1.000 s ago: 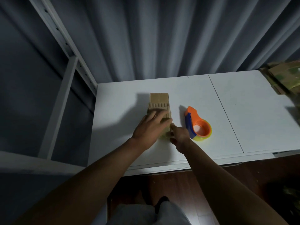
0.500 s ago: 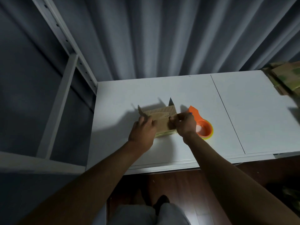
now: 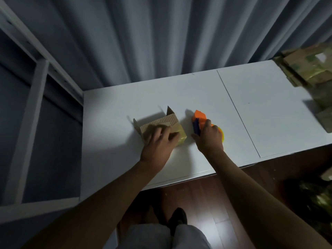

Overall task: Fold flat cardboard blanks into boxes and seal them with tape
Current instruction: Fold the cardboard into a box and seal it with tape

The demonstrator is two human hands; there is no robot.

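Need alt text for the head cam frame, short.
A person's left hand presses on a small cardboard box with two end flaps standing up, while the right hand grips an orange tape dispenser beside it on a white table. Flat cardboard blanks are stacked at the table's far right.

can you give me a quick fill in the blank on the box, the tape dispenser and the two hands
1. The left hand rests on the cardboard ____.
2. The right hand is on the orange tape ____.
3. The box lies to the ____ of the tape dispenser.
4. Both stand on the white ____.

Missing: box; dispenser; left; table
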